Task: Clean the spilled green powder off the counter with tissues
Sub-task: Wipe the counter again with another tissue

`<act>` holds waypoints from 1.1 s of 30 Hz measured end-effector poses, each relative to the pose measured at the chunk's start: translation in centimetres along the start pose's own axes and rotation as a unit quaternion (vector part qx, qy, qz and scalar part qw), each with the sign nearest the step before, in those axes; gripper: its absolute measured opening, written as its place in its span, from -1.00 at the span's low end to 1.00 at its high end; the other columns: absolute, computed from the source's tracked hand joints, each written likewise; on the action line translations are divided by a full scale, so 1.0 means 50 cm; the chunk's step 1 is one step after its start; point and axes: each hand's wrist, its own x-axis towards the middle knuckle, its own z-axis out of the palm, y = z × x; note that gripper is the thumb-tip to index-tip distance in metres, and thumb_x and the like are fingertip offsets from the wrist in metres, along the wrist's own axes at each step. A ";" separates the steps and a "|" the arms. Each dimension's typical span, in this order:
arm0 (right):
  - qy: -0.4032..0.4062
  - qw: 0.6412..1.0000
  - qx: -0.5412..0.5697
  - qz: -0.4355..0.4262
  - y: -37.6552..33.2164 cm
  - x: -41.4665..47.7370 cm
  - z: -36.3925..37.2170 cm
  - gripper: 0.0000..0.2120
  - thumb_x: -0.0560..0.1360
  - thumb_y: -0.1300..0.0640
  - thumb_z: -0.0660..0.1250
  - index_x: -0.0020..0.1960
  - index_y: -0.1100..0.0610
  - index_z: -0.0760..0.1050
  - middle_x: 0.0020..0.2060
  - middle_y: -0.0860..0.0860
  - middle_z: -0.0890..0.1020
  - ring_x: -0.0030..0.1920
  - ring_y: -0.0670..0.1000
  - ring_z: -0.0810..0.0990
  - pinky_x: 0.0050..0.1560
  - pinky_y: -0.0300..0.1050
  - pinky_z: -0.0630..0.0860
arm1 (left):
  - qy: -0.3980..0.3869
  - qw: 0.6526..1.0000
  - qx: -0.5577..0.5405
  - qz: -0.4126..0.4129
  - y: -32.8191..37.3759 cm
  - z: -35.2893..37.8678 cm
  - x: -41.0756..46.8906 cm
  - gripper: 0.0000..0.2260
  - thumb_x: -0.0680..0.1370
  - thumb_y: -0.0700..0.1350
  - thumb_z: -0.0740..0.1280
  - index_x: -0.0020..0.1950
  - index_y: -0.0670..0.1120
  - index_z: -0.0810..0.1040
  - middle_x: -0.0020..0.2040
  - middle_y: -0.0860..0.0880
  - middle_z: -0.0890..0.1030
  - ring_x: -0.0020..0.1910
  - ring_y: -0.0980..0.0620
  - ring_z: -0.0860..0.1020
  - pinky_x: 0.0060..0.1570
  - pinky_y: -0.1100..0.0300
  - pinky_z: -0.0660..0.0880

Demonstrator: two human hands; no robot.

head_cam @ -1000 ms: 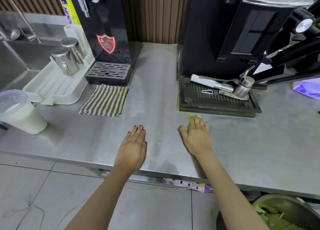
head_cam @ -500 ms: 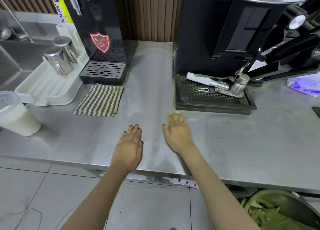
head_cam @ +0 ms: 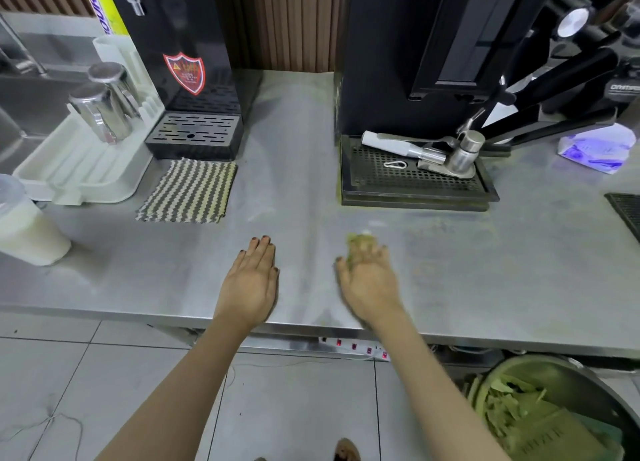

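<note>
A brushed stainless-steel worktop (head_cam: 485, 287) runs across a café corner, with pale floor tiles (head_cam: 69, 374) below its front edge. A black perforated drip tray (head_cam: 415, 186) sits under a dark machine. Faint green powder (head_cam: 433, 225) dusts the metal just in front of that tray. Well left of the tray lies a zigzag-striped woven cloth (head_cam: 188, 192), and further left a ribbed white drainer (head_cam: 79, 173) holds two upturned steel cups (head_cam: 100, 112). On the floor, below and right of the tray, a round bin (head_cam: 540, 412) holds green-stained paper.

Both arms reach forward, palms down. The left hand (head_cam: 251, 284) rests flat on the worktop, front-left of the tray, its fingers straight and together and its grip released. The right hand (head_cam: 369, 284), in front of the tray's left corner, is motion-blurred. Its fingers stretch over a crumpled, green-soaked tissue (head_cam: 360, 240) and press it down on the metal rather than clench it.
</note>
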 end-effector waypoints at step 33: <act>0.073 0.997 -0.008 0.016 -0.090 -0.233 0.045 -0.49 0.48 -0.13 0.02 0.25 0.12 0.48 0.20 0.03 0.57 0.28 0.05 0.48 0.35 0.01 0.31 | -0.050 0.997 0.050 -0.015 0.026 -0.022 -0.004 -0.57 0.62 -0.09 -0.06 0.47 -0.21 0.12 0.52 -0.12 0.08 0.50 -0.08 0.00 0.46 0.04 -0.07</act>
